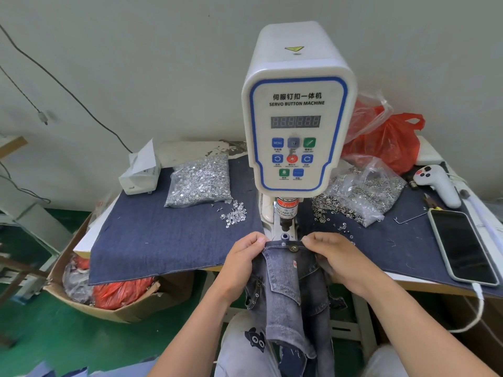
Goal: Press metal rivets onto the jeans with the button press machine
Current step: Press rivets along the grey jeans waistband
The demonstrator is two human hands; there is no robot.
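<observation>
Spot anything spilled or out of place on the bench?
Yes. Loose rivets have spilled from the left bag onto the denim mat; metal rings spill from the torn right bag beside the machine.

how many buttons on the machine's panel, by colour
Control panel buttons:
blue: 4
green: 2
red: 1
grey: 1
total: 8
</observation>
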